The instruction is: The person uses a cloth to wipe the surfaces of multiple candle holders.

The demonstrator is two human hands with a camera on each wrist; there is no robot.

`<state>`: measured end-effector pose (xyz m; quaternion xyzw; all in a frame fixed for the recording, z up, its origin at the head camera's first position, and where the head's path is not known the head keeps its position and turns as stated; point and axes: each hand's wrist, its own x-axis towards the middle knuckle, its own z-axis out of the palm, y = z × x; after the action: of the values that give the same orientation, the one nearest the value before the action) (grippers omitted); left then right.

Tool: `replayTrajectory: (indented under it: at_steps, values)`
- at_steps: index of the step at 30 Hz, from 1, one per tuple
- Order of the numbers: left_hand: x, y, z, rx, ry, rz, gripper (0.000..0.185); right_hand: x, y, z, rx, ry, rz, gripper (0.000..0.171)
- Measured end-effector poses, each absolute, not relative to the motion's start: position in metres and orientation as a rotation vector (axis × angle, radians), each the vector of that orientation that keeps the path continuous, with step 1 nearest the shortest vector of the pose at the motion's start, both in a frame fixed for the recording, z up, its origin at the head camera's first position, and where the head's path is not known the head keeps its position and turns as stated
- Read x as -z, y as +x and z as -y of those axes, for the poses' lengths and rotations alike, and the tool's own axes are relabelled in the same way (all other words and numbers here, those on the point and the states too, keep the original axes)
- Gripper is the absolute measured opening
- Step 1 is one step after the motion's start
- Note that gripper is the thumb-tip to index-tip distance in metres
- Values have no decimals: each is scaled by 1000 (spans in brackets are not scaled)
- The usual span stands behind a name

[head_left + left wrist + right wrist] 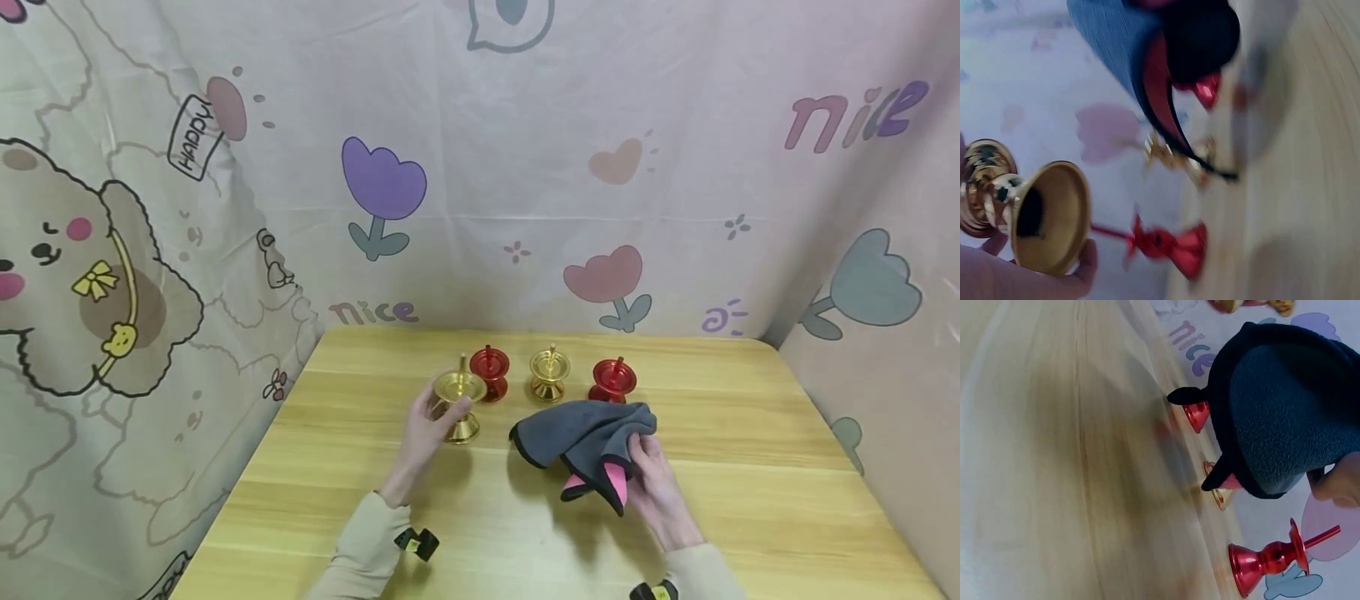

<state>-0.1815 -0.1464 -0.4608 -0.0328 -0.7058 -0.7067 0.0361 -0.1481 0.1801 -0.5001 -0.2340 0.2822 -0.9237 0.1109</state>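
Observation:
My left hand [423,433] grips a gold spiked candle holder [462,429] by its stem, thumb in front. In the left wrist view its hollow base [1063,212] faces the tabletop and stands off it. My right hand [662,492] pinches a cloth [573,425], grey on one side and pink on the other with a black border. The cloth hangs in folds above the table, to the right of the held candle holder and apart from it.
Behind the hands stand a red candle holder [490,365], a gold one [550,367] and another red one [615,377], whose base the cloth partly hides. They rest on a wooden table [750,467]. A printed curtain [480,208] hangs behind.

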Motion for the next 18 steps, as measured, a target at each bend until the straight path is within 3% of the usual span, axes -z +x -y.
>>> replayTrajectory:
  at_steps: [10, 18]
  values:
    - [425, -147, 103, 2314, -328, 2330, 62, 484, -158, -165, 2706, -342, -1143, 35]
    - [422, -143, 80, 2351, -418, 2317, 66, 471, -151, -144, 2740, -376, -1265, 31]
